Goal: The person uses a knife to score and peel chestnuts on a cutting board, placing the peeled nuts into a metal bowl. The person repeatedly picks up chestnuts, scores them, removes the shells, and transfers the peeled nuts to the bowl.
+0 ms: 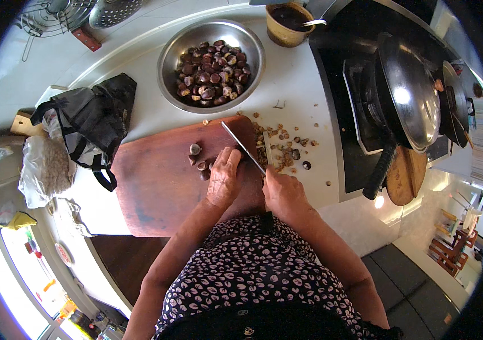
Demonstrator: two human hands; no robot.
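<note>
My right hand (286, 191) grips a kitchen knife (243, 146), its blade seen nearly edge-on and slanting up to the left over the reddish wooden cutting board (156, 187). Just left of the blade, my left hand (225, 176) rests low over the board with its fingers together and bent downward. Whatever is under those fingertips is hidden. Several chestnuts (201, 165) lie against or close to the left hand's outer side, and a paler cut one (195, 149) sits farther up the board. Beyond the board stands a steel bowl (165, 80) of dark brown chestnuts (213, 74).
Shell crumbs and trimmings (286, 159) litter the counter right of the board. A brown bowl (281, 36) with a spoon stands at the back. A lidded wok (411, 93) sits on the black hob (330, 55). At left are a black bag (96, 114) and a plastic bag (41, 174).
</note>
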